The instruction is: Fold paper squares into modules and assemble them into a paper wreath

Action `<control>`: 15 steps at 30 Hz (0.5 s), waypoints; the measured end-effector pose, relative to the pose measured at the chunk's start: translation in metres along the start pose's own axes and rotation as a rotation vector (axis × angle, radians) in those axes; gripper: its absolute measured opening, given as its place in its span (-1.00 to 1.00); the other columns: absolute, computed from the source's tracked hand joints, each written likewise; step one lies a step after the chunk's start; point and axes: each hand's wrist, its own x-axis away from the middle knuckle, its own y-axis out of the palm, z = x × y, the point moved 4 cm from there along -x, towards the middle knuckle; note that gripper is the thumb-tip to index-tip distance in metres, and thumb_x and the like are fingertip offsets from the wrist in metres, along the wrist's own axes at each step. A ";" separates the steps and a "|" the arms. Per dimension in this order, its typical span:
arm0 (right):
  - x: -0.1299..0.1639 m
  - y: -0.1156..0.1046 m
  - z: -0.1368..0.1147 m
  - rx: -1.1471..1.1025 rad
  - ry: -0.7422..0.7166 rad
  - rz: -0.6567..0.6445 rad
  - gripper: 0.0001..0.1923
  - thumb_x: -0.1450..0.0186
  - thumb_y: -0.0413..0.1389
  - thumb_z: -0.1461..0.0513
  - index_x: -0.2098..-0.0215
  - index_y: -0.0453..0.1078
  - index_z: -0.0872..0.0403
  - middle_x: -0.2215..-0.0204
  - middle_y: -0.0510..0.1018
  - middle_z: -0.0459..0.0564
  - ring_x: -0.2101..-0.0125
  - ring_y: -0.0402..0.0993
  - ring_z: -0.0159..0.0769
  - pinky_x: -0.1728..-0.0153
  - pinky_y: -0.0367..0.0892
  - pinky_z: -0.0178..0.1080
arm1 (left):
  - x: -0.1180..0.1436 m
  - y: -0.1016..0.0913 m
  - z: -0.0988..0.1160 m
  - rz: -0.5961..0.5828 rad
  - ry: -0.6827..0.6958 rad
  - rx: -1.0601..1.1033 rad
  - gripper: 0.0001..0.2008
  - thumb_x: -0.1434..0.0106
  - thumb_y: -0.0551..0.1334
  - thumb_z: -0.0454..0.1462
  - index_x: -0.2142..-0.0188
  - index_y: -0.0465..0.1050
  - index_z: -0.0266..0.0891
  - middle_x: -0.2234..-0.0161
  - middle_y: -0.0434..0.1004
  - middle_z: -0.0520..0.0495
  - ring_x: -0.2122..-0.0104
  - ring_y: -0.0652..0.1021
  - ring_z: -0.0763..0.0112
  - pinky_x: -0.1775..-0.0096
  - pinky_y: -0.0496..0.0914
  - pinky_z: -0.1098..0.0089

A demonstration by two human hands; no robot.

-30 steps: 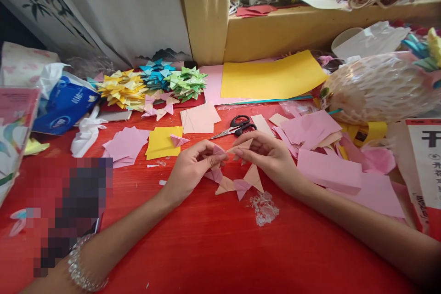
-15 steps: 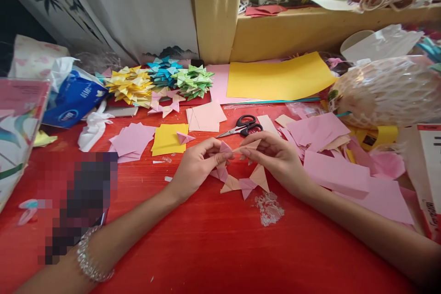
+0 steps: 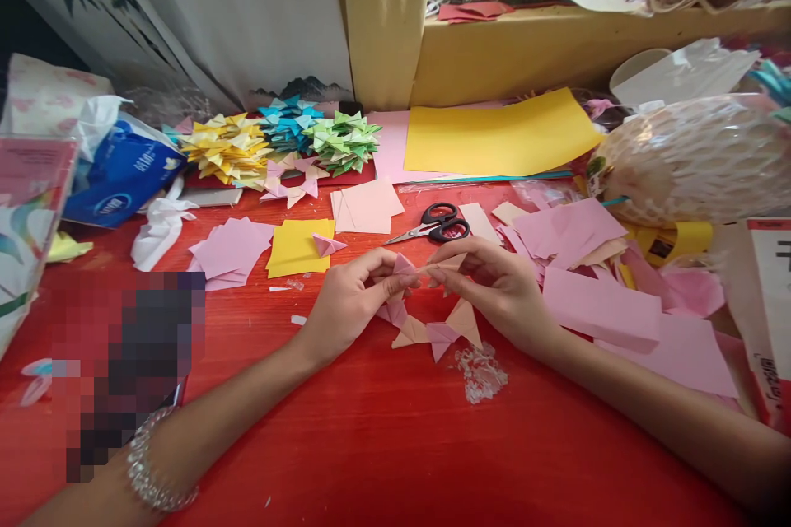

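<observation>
A partial ring of folded paper pieces (image 3: 442, 337), pink and peach by turns, hangs between my hands over the red table. My left hand (image 3: 358, 296) pinches a pink folded piece (image 3: 404, 265) at the ring's upper left. Between the thumb and fingers of my right hand (image 3: 494, 284) is a peach folded piece (image 3: 448, 265), its tip meeting the pink one. My fingertips partly hide where the two join. A loose pink folded piece (image 3: 327, 245) rests on yellow paper squares (image 3: 297, 259) left of my hands.
Black-handled scissors (image 3: 438, 224) lie just beyond my hands. Pink squares (image 3: 231, 251) and peach squares (image 3: 367, 206) are stacked nearby. Finished paper rings (image 3: 343, 142) stand at the back. Pink sheets (image 3: 599, 309) spread to the right, and clear scraps (image 3: 482, 375) lie in front.
The view has shifted slightly, moving the background a little to the left. Both hands keep the same pinch on the folded pieces, with barely any movement.
</observation>
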 end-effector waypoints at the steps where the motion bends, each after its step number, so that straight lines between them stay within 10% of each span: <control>1: 0.000 0.000 -0.001 0.006 -0.011 0.005 -0.92 -0.25 0.10 0.30 0.26 0.37 0.07 0.43 0.52 -0.06 0.43 0.48 -0.37 0.42 0.37 -0.30 | 0.000 0.000 0.000 0.001 0.005 -0.002 -0.85 -0.17 0.24 -0.19 0.34 0.41 -0.23 0.34 0.54 -0.01 0.32 0.53 0.42 0.29 0.39 0.47; 15: 0.006 0.000 -0.010 0.074 -0.255 0.017 -0.83 -0.23 0.10 0.40 0.25 0.38 0.03 0.37 0.56 -0.06 0.34 0.52 -0.36 0.34 0.47 -0.28 | 0.006 -0.002 0.008 0.047 0.101 -0.065 -0.89 -0.17 0.25 -0.22 0.36 0.44 -0.21 0.37 0.55 -0.01 0.36 0.55 0.43 0.35 0.41 0.49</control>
